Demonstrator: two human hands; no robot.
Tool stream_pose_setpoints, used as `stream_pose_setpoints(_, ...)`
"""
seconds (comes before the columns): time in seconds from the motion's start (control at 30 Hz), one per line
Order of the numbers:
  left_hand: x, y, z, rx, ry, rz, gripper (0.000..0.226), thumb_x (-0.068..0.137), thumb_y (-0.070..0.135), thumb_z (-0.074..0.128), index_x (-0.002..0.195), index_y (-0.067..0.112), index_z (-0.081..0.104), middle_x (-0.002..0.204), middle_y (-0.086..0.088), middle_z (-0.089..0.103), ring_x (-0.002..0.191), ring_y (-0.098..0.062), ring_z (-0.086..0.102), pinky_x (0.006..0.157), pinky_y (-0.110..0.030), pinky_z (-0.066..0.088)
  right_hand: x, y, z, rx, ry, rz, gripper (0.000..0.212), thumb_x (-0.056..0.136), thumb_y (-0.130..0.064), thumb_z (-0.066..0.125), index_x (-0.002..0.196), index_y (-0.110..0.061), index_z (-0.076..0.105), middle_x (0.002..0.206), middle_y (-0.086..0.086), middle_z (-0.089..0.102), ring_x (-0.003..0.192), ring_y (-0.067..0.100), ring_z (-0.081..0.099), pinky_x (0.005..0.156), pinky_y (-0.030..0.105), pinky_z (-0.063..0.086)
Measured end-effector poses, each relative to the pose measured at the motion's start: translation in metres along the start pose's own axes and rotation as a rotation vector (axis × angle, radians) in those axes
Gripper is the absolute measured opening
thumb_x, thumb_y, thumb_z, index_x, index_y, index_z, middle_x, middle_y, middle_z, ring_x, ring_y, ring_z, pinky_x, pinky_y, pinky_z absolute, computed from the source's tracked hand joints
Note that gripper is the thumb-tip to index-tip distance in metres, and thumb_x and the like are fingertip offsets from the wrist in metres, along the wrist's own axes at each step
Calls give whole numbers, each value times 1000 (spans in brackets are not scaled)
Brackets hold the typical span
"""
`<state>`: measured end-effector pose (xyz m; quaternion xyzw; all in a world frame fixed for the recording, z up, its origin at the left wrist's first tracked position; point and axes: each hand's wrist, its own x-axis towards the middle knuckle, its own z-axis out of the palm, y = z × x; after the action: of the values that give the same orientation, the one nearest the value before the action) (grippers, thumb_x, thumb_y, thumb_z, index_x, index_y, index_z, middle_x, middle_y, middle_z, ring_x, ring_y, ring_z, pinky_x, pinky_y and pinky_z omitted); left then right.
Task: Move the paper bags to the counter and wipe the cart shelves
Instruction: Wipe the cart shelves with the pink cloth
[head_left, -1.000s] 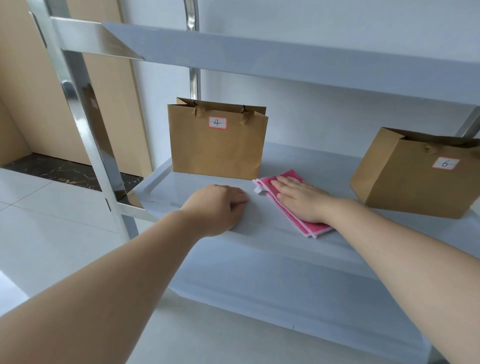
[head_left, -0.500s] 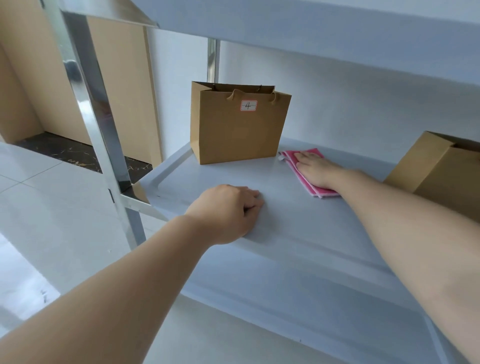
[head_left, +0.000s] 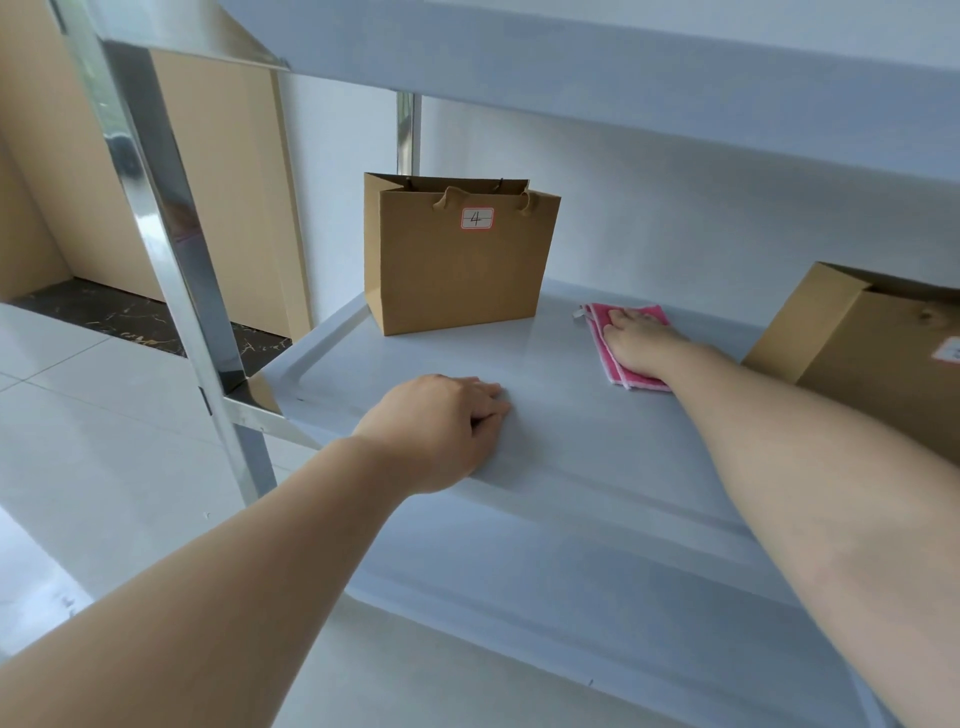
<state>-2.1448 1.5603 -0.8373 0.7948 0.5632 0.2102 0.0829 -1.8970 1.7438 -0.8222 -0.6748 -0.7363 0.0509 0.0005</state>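
1. I am seeing both of the person's forearms showing bare from the bottom frame edge up to the wrists, with no sleeve reaching into view
2. The left hand (head_left: 441, 421) is wearing no glove, ring or watch
3. The right hand (head_left: 636, 345) is likewise showing no glove, band or jewellery on what I can see of it

**Lighting and image quality, head view**

Soft, even daylight, cool cast. Faint shadow under the left hand (head_left: 441, 415) on the shelf (head_left: 571, 467). Bright reflections on the chrome post (head_left: 171, 249) and glossy floor tiles (head_left: 78, 441). Wide-angle distortion bows straight lines near the frame edges. Forearms slightly soft; the "4" label (head_left: 477, 219) reads sharp.
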Motion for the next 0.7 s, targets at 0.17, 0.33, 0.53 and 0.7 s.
stream_pose_setpoints(0.17,1,0,2,40,10,-1,35,97,37,37,106,25,69,123,14,63,128,-8,47,97,-32,45,-26,8,2,-24,3,18,53,100,-27,13,149,-7,15,158,15,13,144,34,15,118,45,13)
stream_pose_setpoints(0.33,1,1,1,54,-11,-25,43,95,44,31,100,23,68,116,10,66,122,-13,52,93,-35,48,-77,2,8,-30,-13,-16,54,99,-31,11,150,-14,12,159,9,7,146,29,11,118,43,10)
stream_pose_setpoints(0.53,-2,6,-4,67,-55,-73,49,89,51,23,103,27,64,114,7,65,111,-20,57,88,-41,51,-157,-6,11,16,-63,-2,54,100,-37,10,152,-21,4,161,2,-3,147,22,0,120,37,2)
stream_pose_setpoints(0.7,-1,10,-6,136,-60,-79,35,94,38,33,100,23,64,112,4,66,107,-23,58,85,-42,52,-198,-5,11,6,-97,-5,55,100,-40,11,152,-23,3,160,0,-6,147,19,-4,120,35,-2)
